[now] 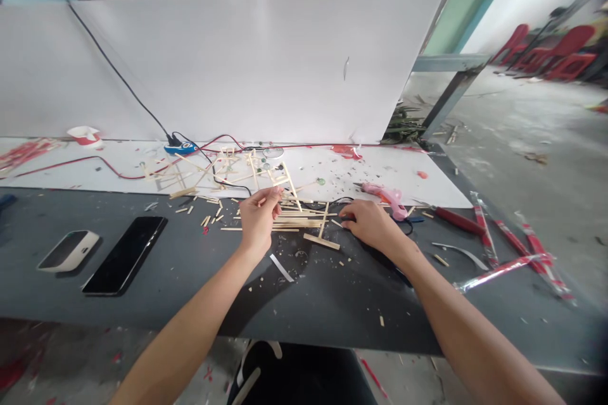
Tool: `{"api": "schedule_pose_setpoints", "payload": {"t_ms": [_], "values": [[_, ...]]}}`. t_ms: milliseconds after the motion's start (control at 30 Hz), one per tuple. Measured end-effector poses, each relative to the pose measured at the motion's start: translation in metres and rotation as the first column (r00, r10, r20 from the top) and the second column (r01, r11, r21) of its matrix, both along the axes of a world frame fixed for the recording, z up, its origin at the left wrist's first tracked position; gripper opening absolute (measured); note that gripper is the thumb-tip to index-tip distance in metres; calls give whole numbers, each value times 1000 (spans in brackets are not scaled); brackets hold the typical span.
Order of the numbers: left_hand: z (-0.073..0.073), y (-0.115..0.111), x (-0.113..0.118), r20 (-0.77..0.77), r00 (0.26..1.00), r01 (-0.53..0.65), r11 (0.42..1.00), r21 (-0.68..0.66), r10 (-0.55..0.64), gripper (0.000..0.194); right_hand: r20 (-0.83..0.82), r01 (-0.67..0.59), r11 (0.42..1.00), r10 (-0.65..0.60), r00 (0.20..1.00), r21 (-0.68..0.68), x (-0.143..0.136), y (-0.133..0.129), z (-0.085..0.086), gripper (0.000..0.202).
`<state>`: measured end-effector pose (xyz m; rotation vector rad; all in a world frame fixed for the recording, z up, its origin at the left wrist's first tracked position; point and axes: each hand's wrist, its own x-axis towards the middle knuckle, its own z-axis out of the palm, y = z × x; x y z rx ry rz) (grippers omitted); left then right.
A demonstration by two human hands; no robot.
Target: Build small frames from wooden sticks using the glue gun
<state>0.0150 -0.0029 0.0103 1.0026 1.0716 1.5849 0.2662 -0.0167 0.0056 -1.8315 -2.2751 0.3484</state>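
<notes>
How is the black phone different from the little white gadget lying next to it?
The black phone is long, flat and all dark; the white gadget is shorter, chunkier, with a pale casing around a dark top. The phone lies nearer the left hand. Both rest untouched on the dark table.

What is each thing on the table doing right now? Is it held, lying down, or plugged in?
left hand: raised, pinching a thin wooden stick
right hand: resting on the table by the stick pile
pink glue gun: lying down, not held
black phone: flat, screen dark
blue power strip: cable plugged in
</notes>
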Motion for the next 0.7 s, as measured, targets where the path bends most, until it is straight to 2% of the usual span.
{"api": "schedule_pose_setpoints", "payload": {"t_ms": [133,300,600,700], "values": [[0,0,0,-7,1000,5,1000,7,-5,34,101,50,999,-49,994,-10,-8,-3,-3,23],[-1,1,-1,5,1000,8,1000,18,-8,32,218,114,991,-126,968,66,-6,-1,1,31],[0,0,-1,-3,1000,13,1000,20,-13,28,235,100,994,-109,966,50,-5,7,-7,19],[1,-1,-2,-3,1000,12,1000,20,-12,27,154,101,987,-120,981,127,-2,9,-8,16]]}}
